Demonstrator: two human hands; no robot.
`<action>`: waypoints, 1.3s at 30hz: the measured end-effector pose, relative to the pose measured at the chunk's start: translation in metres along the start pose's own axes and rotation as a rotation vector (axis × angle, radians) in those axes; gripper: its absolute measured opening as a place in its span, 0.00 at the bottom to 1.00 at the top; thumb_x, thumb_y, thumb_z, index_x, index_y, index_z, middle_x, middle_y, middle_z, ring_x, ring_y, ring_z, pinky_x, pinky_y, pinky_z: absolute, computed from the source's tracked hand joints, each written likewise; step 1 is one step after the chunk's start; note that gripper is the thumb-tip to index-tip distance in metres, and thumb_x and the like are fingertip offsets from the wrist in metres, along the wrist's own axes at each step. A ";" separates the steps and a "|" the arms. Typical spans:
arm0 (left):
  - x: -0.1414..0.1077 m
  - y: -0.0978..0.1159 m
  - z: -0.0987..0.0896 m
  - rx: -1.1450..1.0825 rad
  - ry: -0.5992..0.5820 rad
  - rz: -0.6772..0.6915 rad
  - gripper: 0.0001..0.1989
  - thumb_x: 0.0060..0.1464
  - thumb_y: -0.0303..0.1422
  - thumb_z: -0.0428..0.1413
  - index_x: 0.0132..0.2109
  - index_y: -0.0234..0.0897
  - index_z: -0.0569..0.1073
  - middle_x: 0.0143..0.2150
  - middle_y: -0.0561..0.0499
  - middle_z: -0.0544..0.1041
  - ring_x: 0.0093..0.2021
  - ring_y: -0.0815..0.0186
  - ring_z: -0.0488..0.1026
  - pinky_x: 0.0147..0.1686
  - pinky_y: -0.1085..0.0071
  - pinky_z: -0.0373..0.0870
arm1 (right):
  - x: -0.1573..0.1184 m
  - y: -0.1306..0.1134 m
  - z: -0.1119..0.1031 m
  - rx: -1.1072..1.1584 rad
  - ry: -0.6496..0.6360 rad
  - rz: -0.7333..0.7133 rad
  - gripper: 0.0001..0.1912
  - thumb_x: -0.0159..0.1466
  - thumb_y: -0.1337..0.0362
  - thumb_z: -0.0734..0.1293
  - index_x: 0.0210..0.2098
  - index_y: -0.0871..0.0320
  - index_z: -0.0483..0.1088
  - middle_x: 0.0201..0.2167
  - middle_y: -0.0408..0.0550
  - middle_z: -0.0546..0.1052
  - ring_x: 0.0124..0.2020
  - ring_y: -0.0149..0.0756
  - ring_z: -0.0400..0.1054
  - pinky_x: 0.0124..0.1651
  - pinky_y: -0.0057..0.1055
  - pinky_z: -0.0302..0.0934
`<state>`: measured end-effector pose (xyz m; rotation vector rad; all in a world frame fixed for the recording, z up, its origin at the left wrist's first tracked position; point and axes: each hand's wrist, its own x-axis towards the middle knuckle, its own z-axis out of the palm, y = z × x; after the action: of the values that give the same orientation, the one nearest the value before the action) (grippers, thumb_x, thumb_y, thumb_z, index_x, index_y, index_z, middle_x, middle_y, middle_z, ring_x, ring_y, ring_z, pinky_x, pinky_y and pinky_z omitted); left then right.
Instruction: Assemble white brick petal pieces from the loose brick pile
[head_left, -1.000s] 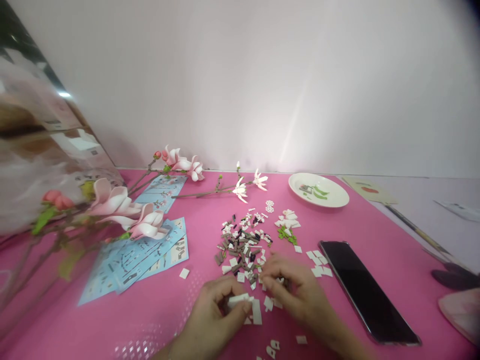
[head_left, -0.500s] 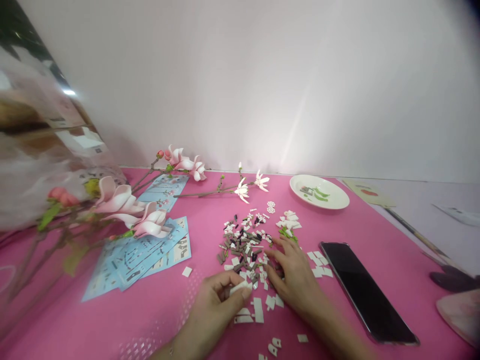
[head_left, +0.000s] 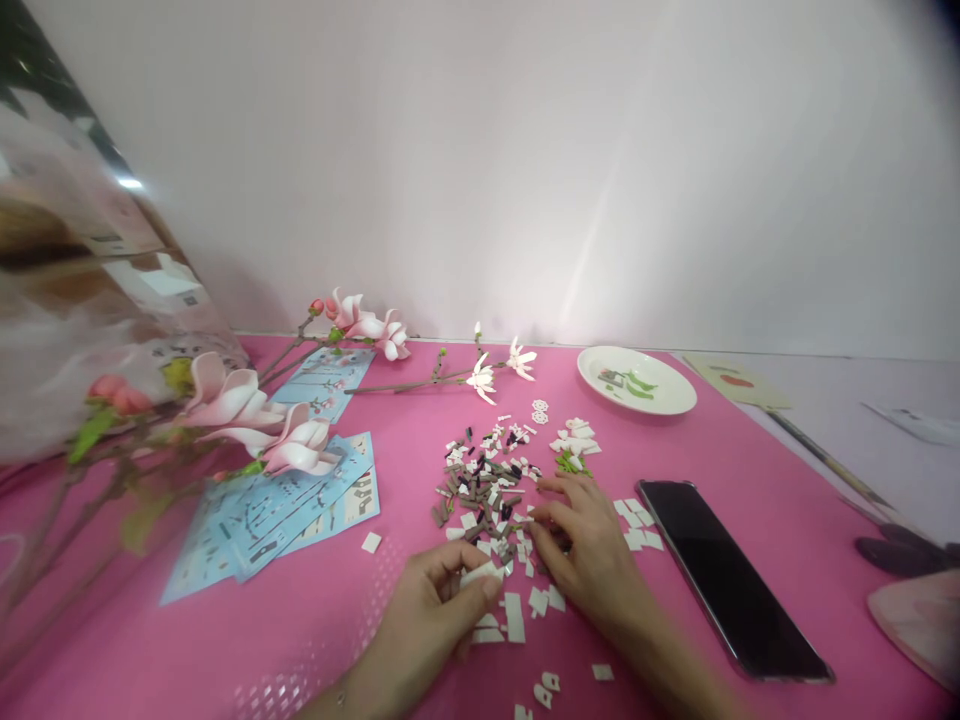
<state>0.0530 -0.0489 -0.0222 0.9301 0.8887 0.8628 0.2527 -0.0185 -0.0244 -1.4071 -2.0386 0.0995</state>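
Observation:
My left hand [head_left: 433, 605] pinches a white plastic brick piece [head_left: 480, 574] between thumb and fingers, at the near edge of a scattered pile of small brown, white and dark bricks [head_left: 481, 490]. My right hand [head_left: 583, 540] rests with its fingers spread on the pile's right side, close to a cluster of green pieces [head_left: 571, 463]. I see nothing held in it. Flat white tiles [head_left: 514, 617] lie just below and between my hands.
A pink mat [head_left: 315, 640] covers the table. On it lie a black smartphone [head_left: 731, 580], blue instruction sheets [head_left: 300, 510], finished pink-and-white brick flower stems [head_left: 262, 420] and a white plate [head_left: 636, 381]. Scissors [head_left: 896, 555] and a shiny plastic bag [head_left: 82, 280] lie at the edges.
My right hand has moved up and to the right, from the middle of the pile to its right side. My left hand still pinches the white piece. The view has shifted slightly.

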 end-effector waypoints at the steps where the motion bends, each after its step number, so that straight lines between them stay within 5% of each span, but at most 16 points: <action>1: 0.000 0.000 0.000 0.003 -0.001 0.001 0.17 0.50 0.44 0.61 0.31 0.32 0.69 0.20 0.58 0.64 0.17 0.76 0.57 0.19 0.78 0.54 | 0.000 -0.002 -0.002 0.039 0.020 0.005 0.05 0.60 0.67 0.64 0.29 0.57 0.72 0.43 0.53 0.72 0.51 0.48 0.62 0.53 0.49 0.56; 4: 0.000 -0.001 0.000 0.031 -0.007 -0.016 0.17 0.52 0.44 0.59 0.31 0.33 0.68 0.19 0.58 0.65 0.14 0.78 0.54 0.16 0.79 0.50 | 0.000 -0.011 -0.011 0.239 0.011 0.043 0.06 0.60 0.67 0.65 0.28 0.55 0.73 0.44 0.51 0.72 0.50 0.45 0.64 0.50 0.42 0.59; 12: 0.001 -0.003 0.003 0.051 -0.033 -0.029 0.19 0.48 0.45 0.62 0.31 0.32 0.70 0.22 0.53 0.71 0.15 0.76 0.60 0.16 0.79 0.55 | -0.003 -0.032 -0.015 0.846 -0.263 0.182 0.05 0.60 0.66 0.68 0.32 0.52 0.77 0.45 0.48 0.73 0.47 0.39 0.69 0.47 0.34 0.64; 21: -0.003 -0.002 0.001 0.155 -0.027 0.033 0.16 0.49 0.42 0.61 0.33 0.30 0.76 0.25 0.49 0.73 0.25 0.70 0.67 0.25 0.76 0.60 | -0.009 -0.036 -0.014 0.759 -0.214 0.214 0.03 0.58 0.67 0.68 0.28 0.55 0.73 0.44 0.49 0.72 0.46 0.39 0.69 0.46 0.33 0.63; 39: -0.003 0.003 -0.001 0.444 0.005 0.198 0.18 0.54 0.43 0.57 0.32 0.30 0.78 0.26 0.47 0.73 0.26 0.67 0.67 0.26 0.75 0.60 | -0.010 -0.036 -0.008 0.739 -0.210 0.159 0.04 0.57 0.70 0.67 0.28 0.56 0.70 0.43 0.49 0.71 0.47 0.38 0.68 0.47 0.33 0.64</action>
<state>0.0503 -0.0504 -0.0187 1.4200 1.0263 0.8504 0.2300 -0.0451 -0.0078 -1.0954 -1.7533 0.9942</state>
